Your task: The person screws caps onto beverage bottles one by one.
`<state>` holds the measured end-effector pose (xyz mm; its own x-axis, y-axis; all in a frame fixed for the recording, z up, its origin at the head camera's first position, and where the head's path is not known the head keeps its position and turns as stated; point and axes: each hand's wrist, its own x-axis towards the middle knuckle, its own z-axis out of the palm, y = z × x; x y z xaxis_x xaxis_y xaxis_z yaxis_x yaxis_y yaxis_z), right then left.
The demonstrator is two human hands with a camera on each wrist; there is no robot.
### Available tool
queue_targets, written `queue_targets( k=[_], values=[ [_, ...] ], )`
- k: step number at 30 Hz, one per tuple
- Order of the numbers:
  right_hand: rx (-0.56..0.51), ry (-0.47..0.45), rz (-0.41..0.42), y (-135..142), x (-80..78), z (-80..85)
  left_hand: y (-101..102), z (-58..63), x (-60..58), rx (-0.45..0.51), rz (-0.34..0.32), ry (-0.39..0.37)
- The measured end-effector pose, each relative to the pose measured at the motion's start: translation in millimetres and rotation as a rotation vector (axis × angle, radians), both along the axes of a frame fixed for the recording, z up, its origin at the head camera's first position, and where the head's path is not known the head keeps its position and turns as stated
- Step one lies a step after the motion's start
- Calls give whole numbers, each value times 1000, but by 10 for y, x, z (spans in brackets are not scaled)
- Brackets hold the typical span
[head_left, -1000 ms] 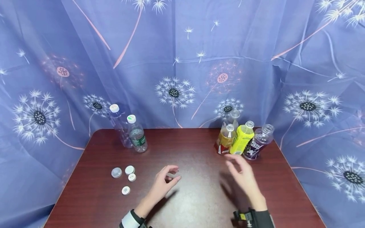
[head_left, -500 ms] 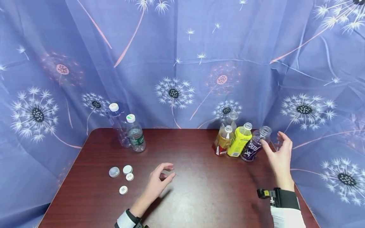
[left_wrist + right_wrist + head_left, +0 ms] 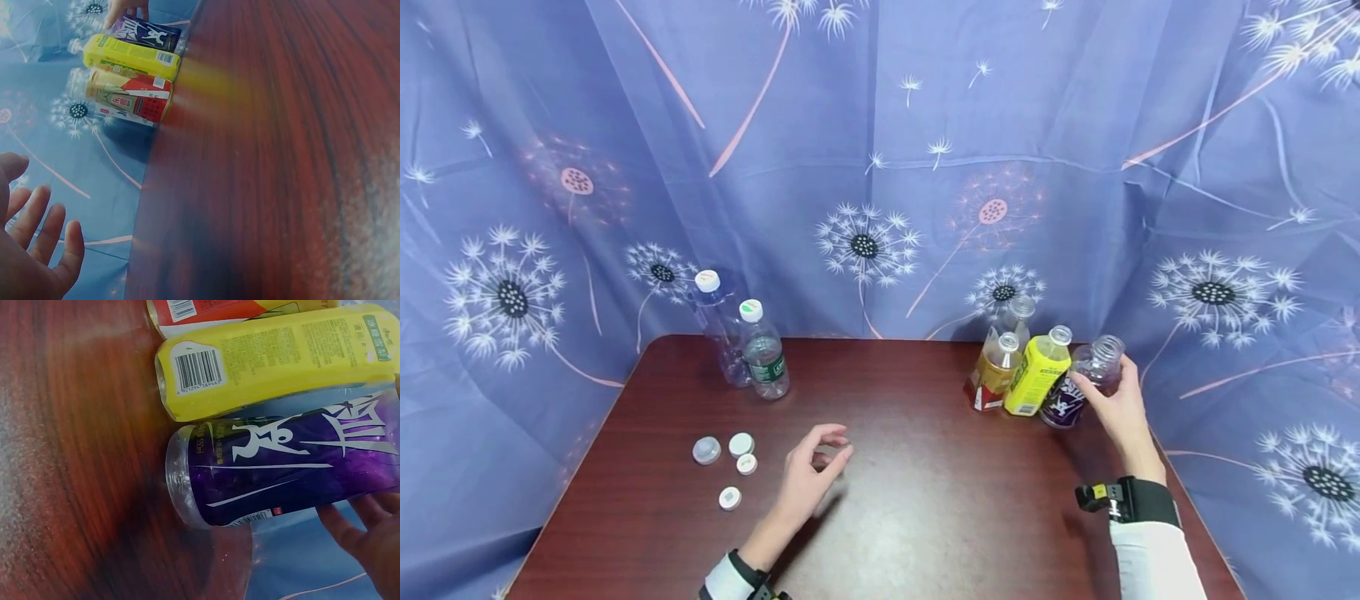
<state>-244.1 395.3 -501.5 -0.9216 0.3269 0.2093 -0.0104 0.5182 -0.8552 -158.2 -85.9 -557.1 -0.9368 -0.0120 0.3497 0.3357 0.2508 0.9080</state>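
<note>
My right hand (image 3: 1123,421) is round an uncapped clear bottle with a purple label (image 3: 1062,405) at the back right. In the head view the thumb lies on its left side and the fingers on its right. The right wrist view shows fingers (image 3: 353,528) against the side of that purple bottle (image 3: 269,465), whose base stands on the table. Over the table's middle-left hovers my left hand (image 3: 805,479), fingers loosely bent, holding nothing. A yellow-labelled bottle (image 3: 1037,375) stands just left of the purple one.
Beside the yellow bottle are a red-and-gold-labelled bottle (image 3: 994,379) and a clear bottle (image 3: 1021,312), both uncapped. Two white-capped bottles, one tall (image 3: 718,329) and one green-labelled (image 3: 765,360), stand back left. Several loose caps (image 3: 741,444) lie on the brown table (image 3: 910,500) before a blue curtain (image 3: 775,217).
My right hand has swung right from in front of the yellow bottle, round to the purple bottle's right side, and come onto it. The left hand has drifted slightly left.
</note>
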Motion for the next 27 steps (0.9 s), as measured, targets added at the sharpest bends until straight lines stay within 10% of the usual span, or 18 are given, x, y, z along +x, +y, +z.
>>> queue_targets(
  k=[27],
  values=[
    [61,-33,36,-100,463,-18,22,-20,0,-1,-35,13]
  ],
)
